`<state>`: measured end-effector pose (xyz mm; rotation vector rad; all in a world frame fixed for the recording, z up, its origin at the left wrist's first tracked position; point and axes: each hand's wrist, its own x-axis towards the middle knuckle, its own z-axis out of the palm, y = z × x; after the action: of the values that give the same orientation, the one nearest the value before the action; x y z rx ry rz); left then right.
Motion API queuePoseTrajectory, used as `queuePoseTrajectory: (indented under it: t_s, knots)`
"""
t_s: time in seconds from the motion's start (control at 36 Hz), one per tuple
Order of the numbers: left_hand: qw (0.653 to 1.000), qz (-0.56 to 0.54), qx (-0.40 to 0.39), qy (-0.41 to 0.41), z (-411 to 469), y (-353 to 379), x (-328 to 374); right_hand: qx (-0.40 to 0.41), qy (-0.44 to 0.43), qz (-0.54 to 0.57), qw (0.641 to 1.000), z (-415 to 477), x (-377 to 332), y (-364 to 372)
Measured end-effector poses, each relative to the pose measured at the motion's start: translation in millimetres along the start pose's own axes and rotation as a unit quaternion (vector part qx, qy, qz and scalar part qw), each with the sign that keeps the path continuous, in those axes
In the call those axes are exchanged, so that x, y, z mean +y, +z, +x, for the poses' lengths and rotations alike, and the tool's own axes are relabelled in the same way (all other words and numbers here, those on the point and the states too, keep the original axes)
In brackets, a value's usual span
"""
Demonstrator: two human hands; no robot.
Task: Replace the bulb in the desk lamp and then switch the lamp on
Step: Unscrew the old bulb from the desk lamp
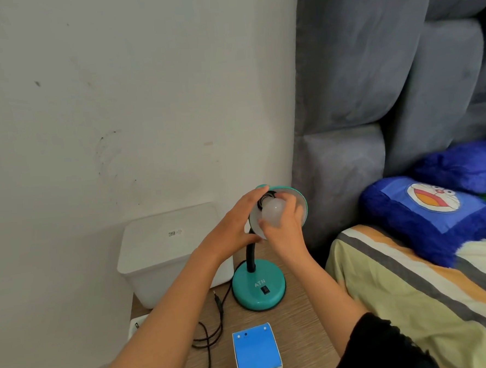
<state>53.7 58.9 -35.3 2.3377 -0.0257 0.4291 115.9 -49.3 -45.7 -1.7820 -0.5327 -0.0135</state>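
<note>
My right hand (284, 226) grips the bulb (272, 212), its base pointing up-left into the socket; my left hand (235, 224) clasps the lamp shade (299, 200) (steadying it).

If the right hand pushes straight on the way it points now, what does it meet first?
Most likely the lamp's socket. The right hand holds the bulb aimed into the shade, just before the socket, though depth is unclear.

Soft, even light; edges bowed (wide lens), slightly blurry.
</note>
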Motion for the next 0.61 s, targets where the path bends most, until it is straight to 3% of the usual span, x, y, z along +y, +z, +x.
queuePoseTrajectory:
  t_s: [0.14,0.28,0.42,0.61]
  knots:
    - [1.0,-0.001,0.007,-0.001,-2,-1,1,-0.007,0.023,0.035,0.999,0,-1,-2]
    - [1.0,0.008,-0.001,-0.002,-1,0,3,-0.003,-0.017,-0.006,1.0,3,1,-4]
    - [1.0,0.01,0.002,-0.003,0,1,2,-0.005,0.022,0.021,1.0,4,-2,-4]
    - [1.0,0.013,-0.001,-0.006,1,0,3,-0.029,-0.071,-0.095,0.992,7,2,-13]
